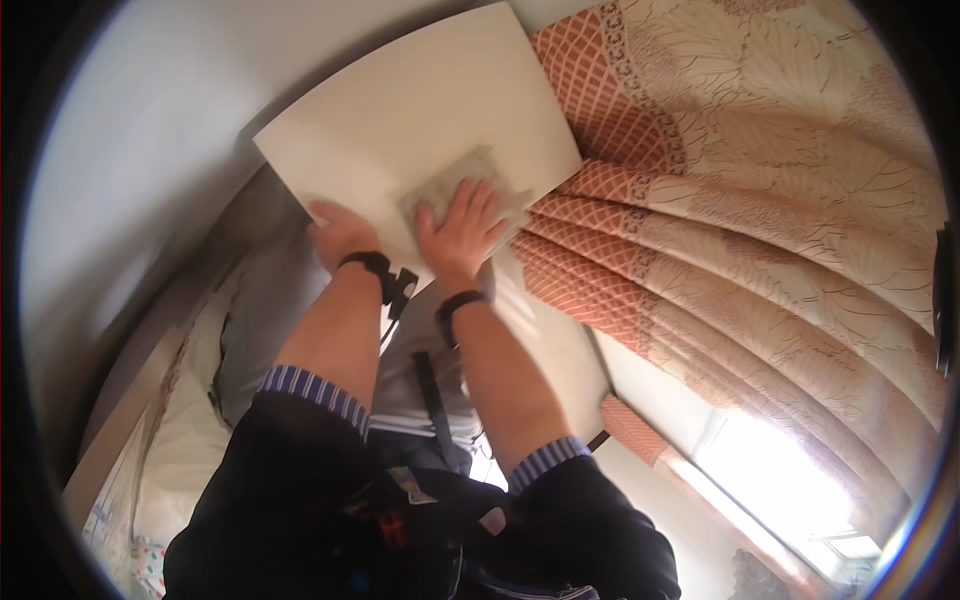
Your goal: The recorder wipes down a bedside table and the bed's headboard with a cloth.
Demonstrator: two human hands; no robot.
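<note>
Patterned curtain (760,210) hangs close beside right corner of tabletop (400,110); pale wall (150,110) at left, bright window (765,470) at lower right. White tabletop mostly bare. Grey cloth (440,190) lies near its near-right edge. Right hand (460,235) flat on cloth, fingers wide; left hand (345,235) at near-left edge, fingers blurred, cannot tell if gripping. Possible trouble: cloth slipping over edge or snagging curtain, if right hand overshoots.

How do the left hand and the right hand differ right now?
The left hand is at the edge of the pale board, while the right hand lies over a grey cloth on its surface. The right hand is spread wide; the left hand looks less spread, though blurred. Both are bare, each with a dark wristband.
</note>
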